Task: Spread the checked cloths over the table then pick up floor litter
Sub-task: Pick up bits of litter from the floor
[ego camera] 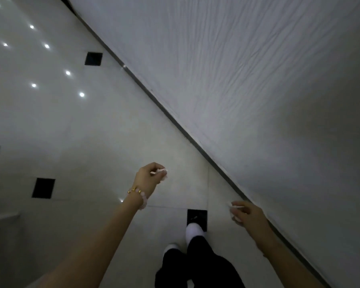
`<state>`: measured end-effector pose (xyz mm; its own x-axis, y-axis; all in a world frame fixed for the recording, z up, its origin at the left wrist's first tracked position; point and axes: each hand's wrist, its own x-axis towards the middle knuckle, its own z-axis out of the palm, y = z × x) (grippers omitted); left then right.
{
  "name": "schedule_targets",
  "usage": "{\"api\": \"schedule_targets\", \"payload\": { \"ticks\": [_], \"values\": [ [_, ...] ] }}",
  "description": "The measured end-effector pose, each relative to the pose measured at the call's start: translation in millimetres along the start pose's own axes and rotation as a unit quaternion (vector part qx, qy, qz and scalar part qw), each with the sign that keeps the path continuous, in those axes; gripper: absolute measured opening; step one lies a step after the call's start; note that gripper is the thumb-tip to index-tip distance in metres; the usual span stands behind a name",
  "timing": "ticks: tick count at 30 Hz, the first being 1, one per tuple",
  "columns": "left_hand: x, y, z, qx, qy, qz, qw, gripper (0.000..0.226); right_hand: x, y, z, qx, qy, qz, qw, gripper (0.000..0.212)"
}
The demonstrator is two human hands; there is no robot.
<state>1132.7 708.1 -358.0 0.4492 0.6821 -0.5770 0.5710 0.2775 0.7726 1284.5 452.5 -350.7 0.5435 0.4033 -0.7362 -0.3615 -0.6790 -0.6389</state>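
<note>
A pale, wrinkled cloth (247,69) covers the table (175,117) across the right, its edge running diagonally. To its left lies the glossy floor (71,132) with black inset tiles (93,58). In the near part, the left hand (149,176) pinches a white litter scrap (162,170) above the floor. The right hand (248,215) pinches a second scrap (234,213) just beside the table's edge.
</note>
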Motion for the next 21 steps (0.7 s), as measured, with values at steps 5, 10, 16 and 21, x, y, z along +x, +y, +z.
{"api": "schedule_targets", "payload": {
  "ticks": [5, 10, 16, 21],
  "values": [
    [-136, 108, -27, -0.052, 0.0, -0.016, 0.999, 0.016, -148, -85, -53, 0.031, 0.057, -0.022, 0.998, 0.006],
    [-242, 168, -42, -0.049, -0.063, -0.007, 0.997, 0.019, -261, -110, -86, 0.097, 0.136, -0.031, 0.985, 0.007],
    [-324, 179, -44, 0.047, -0.19, 0.009, 0.981, 0.012, -370, -56, -80, 0.204, 0.237, 0.011, 0.95, 0.01],
    [-359, 170, -31, 0.164, -0.267, 0.005, 0.95, 0.012, -466, 7, -56, 0.308, 0.348, 0.062, 0.883, 0.004]
  ]
}}
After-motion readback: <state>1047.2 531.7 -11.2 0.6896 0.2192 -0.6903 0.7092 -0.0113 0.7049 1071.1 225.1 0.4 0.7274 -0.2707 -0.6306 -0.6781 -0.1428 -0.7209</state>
